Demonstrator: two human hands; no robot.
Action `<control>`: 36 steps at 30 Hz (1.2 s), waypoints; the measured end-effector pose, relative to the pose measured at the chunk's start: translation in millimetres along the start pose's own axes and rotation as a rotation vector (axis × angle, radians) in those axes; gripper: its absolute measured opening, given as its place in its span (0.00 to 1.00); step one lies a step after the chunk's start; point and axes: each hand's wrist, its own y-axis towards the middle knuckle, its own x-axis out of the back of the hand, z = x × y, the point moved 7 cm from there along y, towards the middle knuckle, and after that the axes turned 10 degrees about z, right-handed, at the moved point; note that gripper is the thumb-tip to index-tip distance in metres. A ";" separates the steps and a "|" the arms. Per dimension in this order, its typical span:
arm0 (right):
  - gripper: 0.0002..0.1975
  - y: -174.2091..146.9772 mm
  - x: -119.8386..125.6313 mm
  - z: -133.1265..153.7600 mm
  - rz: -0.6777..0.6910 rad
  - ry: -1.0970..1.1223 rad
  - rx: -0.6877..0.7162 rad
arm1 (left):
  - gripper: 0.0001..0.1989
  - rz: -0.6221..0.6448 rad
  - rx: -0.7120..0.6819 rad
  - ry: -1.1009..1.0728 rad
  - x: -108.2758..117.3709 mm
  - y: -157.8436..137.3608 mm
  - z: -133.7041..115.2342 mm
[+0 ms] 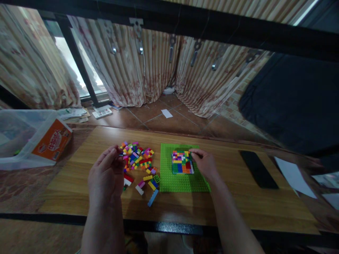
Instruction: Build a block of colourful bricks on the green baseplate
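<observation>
My left hand (106,169) is raised at the left of a loose pile of toy bricks (135,155). Its thumb and fingers pinch a small dark blue toy brick (121,154), mostly hidden by the fingertips. On a green studded baseplate (166,183) sits a low, multicoloured block of joined bricks (181,164). My right hand (205,162) reaches over the baseplate from the right, thumb and forefinger closed at the block's upper right corner. Whether a separate brick is between those fingers is hidden.
Several bricks, among them a long light blue one (153,198), lie near the baseplate's left side. A black phone-like slab (259,169) and a white paper (295,177) lie to the right. At far left stands a clear plastic bin (29,141). A dark bar (169,14) crosses above.
</observation>
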 end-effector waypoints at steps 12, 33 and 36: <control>0.13 -27.3 15.2 41.0 -0.203 -0.022 0.139 | 0.09 0.068 -0.028 -0.004 0.6 -1.6 0.5; 0.10 -92.8 -136.8 93.5 0.236 -0.480 0.318 | 0.08 0.058 -0.008 -0.035 4.6 -3.7 -3.1; 0.09 -95.7 -138.0 94.8 0.243 -0.391 0.366 | 0.08 0.054 -0.004 -0.041 5.8 -3.6 -3.4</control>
